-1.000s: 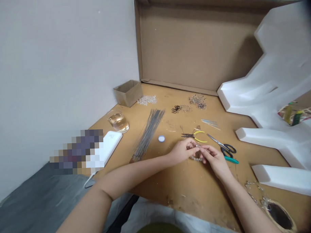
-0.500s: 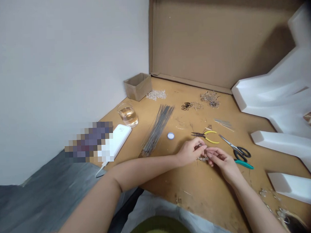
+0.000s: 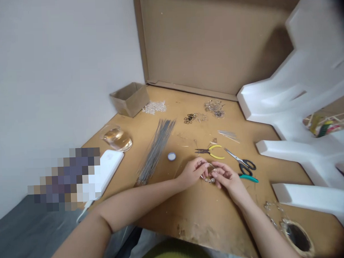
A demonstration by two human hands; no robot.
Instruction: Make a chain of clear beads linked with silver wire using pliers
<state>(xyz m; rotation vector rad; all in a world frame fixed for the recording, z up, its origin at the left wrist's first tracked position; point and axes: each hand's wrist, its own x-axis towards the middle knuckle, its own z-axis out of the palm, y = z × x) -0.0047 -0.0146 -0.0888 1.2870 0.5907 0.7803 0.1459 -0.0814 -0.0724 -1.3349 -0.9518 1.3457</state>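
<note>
Between my two hands is a small loop of wire strung with clear beads [image 3: 210, 180], held just above the table. My left hand [image 3: 194, 172] pinches the loop's left side between thumb and fingers. On the opposite side, my right hand [image 3: 227, 179] grips the loop near its beads. Beyond the hands lie yellow-handled pliers [image 3: 209, 151], spread open. Black-handled scissors [image 3: 241, 160] rest to the right, beside a teal-handled tool [image 3: 249, 178] partly behind my right hand. A small white round disc with a blue rim [image 3: 171, 156] lies to the left.
A bundle of thin grey wires [image 3: 157, 150] lies left of centre. Farther left stand a glass of amber liquid [image 3: 117, 138] and a white power bank [image 3: 110, 168]. At the back are a cardboard box [image 3: 131, 100] and clear beads [image 3: 154, 107]. White foam [image 3: 291, 151] borders the right.
The view has shifted, so the table things appear farther left. My hands have parted slightly, and the beaded wire loop now shows more openly between them.
</note>
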